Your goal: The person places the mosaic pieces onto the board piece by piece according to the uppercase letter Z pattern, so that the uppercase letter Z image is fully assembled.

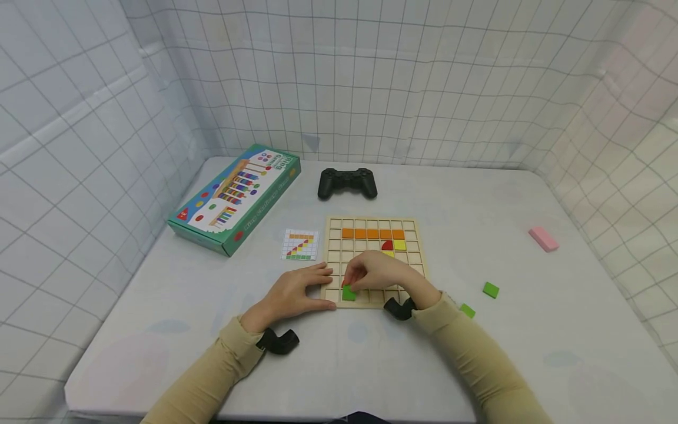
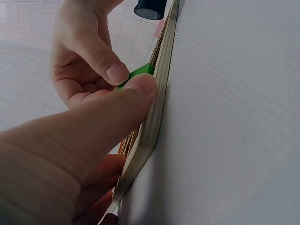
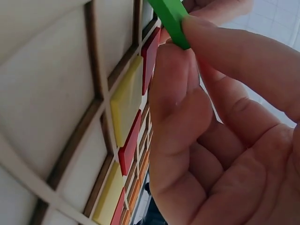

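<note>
A wooden grid board (image 1: 422, 259) lies flat, with a row of orange tiles (image 1: 373, 234) near its far edge and red and yellow pieces stepping diagonally below. My right hand (image 1: 377, 270) reaches over the board and pinches a green square tile (image 1: 348, 293) between thumb and fingers, at the near row's left part. In the right wrist view the green tile (image 3: 169, 21) is tilted, close over the grid. My left hand (image 1: 298, 292) rests at the board's near left corner, fingers extended onto the left edge and thumb (image 2: 133, 93) against the near edge. The right hand hides part of the diagonal.
A pattern card (image 1: 300, 245) lies left of the board. Behind are a black game controller (image 1: 347, 183) and a green game box (image 1: 235, 197). To the right lie two loose green tiles, one farther out (image 1: 491, 290) and one by the sleeve (image 1: 468, 310), plus a pink block (image 1: 544, 239).
</note>
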### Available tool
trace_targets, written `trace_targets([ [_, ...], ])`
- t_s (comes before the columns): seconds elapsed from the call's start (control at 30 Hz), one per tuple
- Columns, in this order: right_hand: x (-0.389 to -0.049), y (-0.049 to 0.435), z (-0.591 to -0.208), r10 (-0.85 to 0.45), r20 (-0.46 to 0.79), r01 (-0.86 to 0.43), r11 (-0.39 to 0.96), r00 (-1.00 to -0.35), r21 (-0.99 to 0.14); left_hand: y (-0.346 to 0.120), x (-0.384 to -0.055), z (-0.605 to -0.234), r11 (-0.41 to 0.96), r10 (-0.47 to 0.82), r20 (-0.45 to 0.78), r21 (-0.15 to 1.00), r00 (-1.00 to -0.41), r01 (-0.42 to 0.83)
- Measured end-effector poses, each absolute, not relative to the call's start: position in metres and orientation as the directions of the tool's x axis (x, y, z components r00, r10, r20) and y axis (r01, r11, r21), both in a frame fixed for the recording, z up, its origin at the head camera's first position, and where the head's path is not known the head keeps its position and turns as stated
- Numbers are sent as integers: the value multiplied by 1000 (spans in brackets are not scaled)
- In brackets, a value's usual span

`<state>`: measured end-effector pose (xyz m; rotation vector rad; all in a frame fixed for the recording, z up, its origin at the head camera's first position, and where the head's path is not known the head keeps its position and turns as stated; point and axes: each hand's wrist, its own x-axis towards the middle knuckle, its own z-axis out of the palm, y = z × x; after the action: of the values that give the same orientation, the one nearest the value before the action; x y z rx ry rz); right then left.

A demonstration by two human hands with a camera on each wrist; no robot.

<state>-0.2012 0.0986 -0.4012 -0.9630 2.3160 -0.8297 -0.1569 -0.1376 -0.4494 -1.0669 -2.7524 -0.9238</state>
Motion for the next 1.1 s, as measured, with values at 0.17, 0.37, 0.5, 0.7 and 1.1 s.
trace_targets([
  [0.17,-200,93,-403,-742,-211,-463,586,-637,-665,-137,-156,-449,586,597,254,508,-760,631],
  [0.37,-196,96,-404,-717,-184,-463,601,-672,-651,-137,-156,-449,597,593,235,515,-770,616],
  [0.5,-196,113,-395,-710,-143,-474,592,-690,-651,-137,-156,-449,594,596,233,517,-769,616],
  [0.7,-196,155,-379,-701,-120,-441,562,-703,-700,-137,-157,-450,600,597,228,509,-769,617],
  [1.1,-185,226,-377,-593,-122,-313,575,-796,-755,-136,-156,-449,592,597,236,516,-767,619],
])
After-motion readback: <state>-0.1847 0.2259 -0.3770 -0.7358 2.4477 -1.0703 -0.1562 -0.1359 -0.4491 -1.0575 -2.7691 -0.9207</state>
